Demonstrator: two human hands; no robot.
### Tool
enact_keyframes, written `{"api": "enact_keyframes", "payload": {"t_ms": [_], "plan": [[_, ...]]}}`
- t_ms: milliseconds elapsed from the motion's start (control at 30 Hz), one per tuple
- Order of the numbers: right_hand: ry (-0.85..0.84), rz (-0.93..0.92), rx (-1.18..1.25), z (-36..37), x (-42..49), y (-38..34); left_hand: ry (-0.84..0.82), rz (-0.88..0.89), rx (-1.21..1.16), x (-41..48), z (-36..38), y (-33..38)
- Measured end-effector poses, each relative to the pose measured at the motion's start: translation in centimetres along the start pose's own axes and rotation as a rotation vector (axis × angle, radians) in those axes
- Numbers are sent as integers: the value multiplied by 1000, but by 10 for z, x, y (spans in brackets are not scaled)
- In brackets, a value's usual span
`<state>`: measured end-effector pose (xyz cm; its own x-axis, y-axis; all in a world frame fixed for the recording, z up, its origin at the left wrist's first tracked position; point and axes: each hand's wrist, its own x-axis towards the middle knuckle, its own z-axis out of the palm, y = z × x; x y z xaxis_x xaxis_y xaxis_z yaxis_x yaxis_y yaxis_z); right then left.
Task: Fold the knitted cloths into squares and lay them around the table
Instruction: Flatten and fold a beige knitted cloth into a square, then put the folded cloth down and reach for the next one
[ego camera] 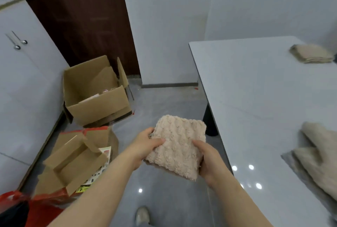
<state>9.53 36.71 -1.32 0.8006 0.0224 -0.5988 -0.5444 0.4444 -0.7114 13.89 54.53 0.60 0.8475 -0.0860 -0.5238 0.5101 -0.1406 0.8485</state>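
Observation:
A pale pink knitted cloth (pixel 179 144), folded into a square, is held in the air over the floor, just left of the table's edge. My left hand (pixel 145 145) grips its left side with the thumb on top. My right hand (pixel 207 157) grips its right side, thumb on top and fingers underneath. On the grey table (pixel 255 99) a folded beige cloth (pixel 311 53) lies at the far right. A loose, unfolded beige cloth (pixel 321 157) lies at the near right, partly cut off by the frame.
An open cardboard box (pixel 94 91) stands on the floor at the left. Flattened cardboard (pixel 76 157) and a red bag (pixel 18 206) lie nearer. White cabinets (pixel 21 80) line the left wall. A dark door (pixel 82 16) stands behind. A black table leg (pixel 209 122) and my shoe (pixel 143 215) show.

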Motion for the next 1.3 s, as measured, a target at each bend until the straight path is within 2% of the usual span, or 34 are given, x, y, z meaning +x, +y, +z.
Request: {"api": "enact_keyframes", "payload": {"t_ms": [267, 433, 667, 1000, 1300], "plan": [[253, -142, 163, 9, 99, -81, -213, 60, 137, 151, 23, 88], [414, -173, 252, 15, 153, -124, -323, 110, 330, 228, 39, 147], [525, -154, 353, 6, 202, -166, -445, 138, 472, 307, 76, 192], [618, -160, 292, -34, 276, -227, -453, 215, 657, 410, 136, 244], [728, -87, 191, -32, 309, -252, -413, 364, 1066, 463, 154, 265]]}}
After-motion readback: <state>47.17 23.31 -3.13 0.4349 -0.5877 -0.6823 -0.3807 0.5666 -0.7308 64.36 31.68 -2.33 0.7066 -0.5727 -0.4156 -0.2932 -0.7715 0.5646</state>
